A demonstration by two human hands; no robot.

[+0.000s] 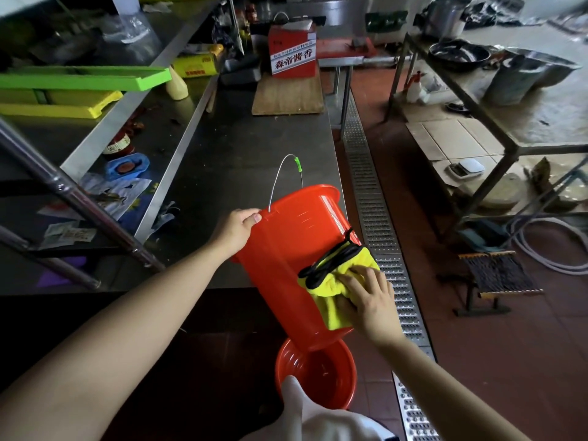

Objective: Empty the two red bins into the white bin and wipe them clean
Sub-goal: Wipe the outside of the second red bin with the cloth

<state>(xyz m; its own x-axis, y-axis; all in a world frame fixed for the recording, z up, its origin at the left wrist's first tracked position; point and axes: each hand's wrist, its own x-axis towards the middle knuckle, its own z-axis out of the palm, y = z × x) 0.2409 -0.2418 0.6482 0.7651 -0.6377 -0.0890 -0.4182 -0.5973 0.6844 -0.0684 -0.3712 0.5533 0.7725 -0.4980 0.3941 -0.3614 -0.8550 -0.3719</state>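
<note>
The left hand (pixel 237 229) curls over the rim of a red plastic bin with a thin wire handle (pixel 286 249), thumb on the outer edge, holding it tilted with its mouth turned away and its base low toward the person. The right hand (pixel 370 302) lies with fingers spread flat on a yellow cloth with black trim (pixel 334 292), pressing it against the bin's outer wall. Directly below that hand a second red plastic bin (pixel 318 375) stands on the floor, mouth up; the tilted bin's base hangs over its rim, and a white garment fold covers its near edge.

Beyond the left hand, a steel worktop (pixel 241 148) runs away, bare up to a wooden board (pixel 286 95). To the right of the right hand a perforated metal floor drain (pixel 378 224) borders red floor tiles with open walking room.

A red carton (pixel 292 54) on the board bears the characters 森帝酱香; smaller print above them is unreadable. Packets on the shelf left of the left hand are too blurred to read.
</note>
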